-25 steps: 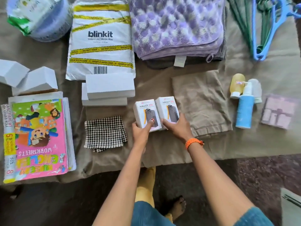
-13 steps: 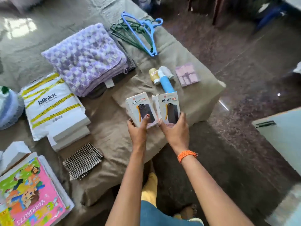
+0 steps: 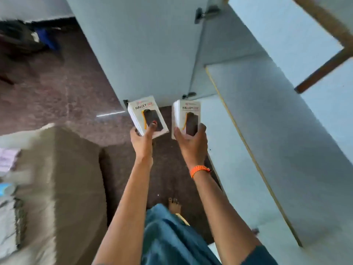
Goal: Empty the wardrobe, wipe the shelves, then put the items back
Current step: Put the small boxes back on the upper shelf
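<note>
I hold two small white "Halley" boxes, one in each hand, in front of the open wardrobe. My left hand (image 3: 142, 139) grips the left box (image 3: 146, 113) by its lower end, thumb across its printed face. My right hand (image 3: 192, 144), with an orange band on the wrist, grips the right box (image 3: 186, 113) the same way. The two boxes are apart, held upright over the dark floor. A pale blue wardrobe shelf (image 3: 267, 131) runs along the right, just beside the right box.
The open wardrobe door (image 3: 145, 44) stands straight ahead with hinges at its right edge. The cloth-covered bed (image 3: 57, 178) lies at the left, blurred, with some items at its edge. Dark bags (image 3: 21, 39) sit on the floor at the far left. My bare foot (image 3: 174, 204) shows below.
I lifted both boxes off the bed and turned right, from the bed toward the wardrobe. The boxes have moved apart, and the shelf now lies beside the right one.
</note>
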The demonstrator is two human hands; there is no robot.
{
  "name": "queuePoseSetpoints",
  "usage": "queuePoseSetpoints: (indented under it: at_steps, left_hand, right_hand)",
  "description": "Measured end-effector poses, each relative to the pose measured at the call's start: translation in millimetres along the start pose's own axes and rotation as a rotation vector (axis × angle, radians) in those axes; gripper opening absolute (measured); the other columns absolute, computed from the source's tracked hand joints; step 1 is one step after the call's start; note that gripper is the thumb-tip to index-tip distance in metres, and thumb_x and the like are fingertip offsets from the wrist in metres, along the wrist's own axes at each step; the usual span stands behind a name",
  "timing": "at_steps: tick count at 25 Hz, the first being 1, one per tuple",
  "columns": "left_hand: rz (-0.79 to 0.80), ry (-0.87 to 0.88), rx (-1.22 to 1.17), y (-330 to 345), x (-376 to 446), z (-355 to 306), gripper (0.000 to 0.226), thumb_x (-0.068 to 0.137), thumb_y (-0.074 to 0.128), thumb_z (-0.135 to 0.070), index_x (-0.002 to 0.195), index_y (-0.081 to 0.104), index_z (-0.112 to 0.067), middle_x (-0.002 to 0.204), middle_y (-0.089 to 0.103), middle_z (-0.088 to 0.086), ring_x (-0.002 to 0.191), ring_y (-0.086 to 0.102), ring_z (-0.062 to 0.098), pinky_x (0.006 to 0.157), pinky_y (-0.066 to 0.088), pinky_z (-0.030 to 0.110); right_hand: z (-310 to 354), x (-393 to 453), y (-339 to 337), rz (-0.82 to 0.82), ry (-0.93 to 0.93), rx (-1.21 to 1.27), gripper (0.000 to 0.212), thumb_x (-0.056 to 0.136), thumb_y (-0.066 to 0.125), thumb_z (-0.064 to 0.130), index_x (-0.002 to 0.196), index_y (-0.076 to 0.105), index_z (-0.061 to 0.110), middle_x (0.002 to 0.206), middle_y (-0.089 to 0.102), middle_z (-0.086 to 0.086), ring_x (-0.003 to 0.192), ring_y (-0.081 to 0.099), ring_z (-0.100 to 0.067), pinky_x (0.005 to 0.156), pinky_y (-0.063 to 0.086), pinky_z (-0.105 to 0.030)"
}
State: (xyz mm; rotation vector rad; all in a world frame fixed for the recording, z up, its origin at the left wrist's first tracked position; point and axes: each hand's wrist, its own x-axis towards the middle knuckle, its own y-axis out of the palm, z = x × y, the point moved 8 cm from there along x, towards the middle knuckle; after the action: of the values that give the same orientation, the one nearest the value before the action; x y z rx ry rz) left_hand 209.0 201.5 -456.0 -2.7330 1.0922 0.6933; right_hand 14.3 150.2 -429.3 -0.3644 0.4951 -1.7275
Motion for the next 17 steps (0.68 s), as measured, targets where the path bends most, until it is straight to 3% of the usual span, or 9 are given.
queuePoseSetpoints:
  at_steps: [5, 8, 13, 17]
  left_hand:
    - [0.368, 0.185, 0.032, 191.7, -68.7, -63.9, 0.037, 0.085, 0.069, -0.022, 0.111, 0.044, -0.014, 0.095, 0.059, -0.001, 0.077, 0.060, 0.006, 0.059, 0.048, 0.019]
    - [0.580, 0.311, -0.014, 289.0, -121.9, -116.0, 0.041, 0.085, 0.070, -0.021, 0.115, 0.044, -0.012, 0.100, 0.058, 0.001, 0.083, 0.061, 0.011, 0.057, 0.048, 0.018]
    - [0.891, 0.453, -0.104, 407.9, -206.6, -176.0, 0.051, 0.080, 0.073, -0.028, 0.119, 0.043, -0.013, 0.110, 0.057, 0.004, 0.104, 0.062, 0.023, 0.082, 0.055, 0.033]
    - [1.208, 0.494, -0.020, 489.0, -303.6, -159.4, 0.061, 0.075, 0.077, -0.034, 0.125, 0.045, -0.020, 0.118, 0.060, 0.003, 0.105, 0.063, 0.020, 0.084, 0.057, 0.040]
  right_hand:
    - [26.2, 62.2, -170.8, -0.431, -0.037, 0.045, 0.070, 0.068, 0.070, 0.060, 0.118, 0.048, 0.015, 0.111, 0.064, -0.004, 0.098, 0.064, -0.025, 0.077, 0.055, -0.043]
    - [62.1, 81.9, -263.1, -0.710, -0.120, 0.031, 0.082, 0.069, 0.072, 0.058, 0.130, 0.045, 0.011, 0.121, 0.062, -0.005, 0.107, 0.063, -0.023, 0.082, 0.056, -0.041]
    - [98.5, 107.0, -382.0, -0.964, -0.157, -0.053, 0.089, 0.072, 0.075, 0.055, 0.138, 0.040, 0.007, 0.136, 0.054, -0.010, 0.120, 0.056, -0.027, 0.090, 0.050, -0.033]
    - [76.4, 84.7, -471.4, -1.270, -0.105, -0.074, 0.087, 0.073, 0.077, 0.048, 0.138, 0.039, 0.005, 0.135, 0.050, -0.013, 0.121, 0.052, -0.027, 0.091, 0.053, -0.036]
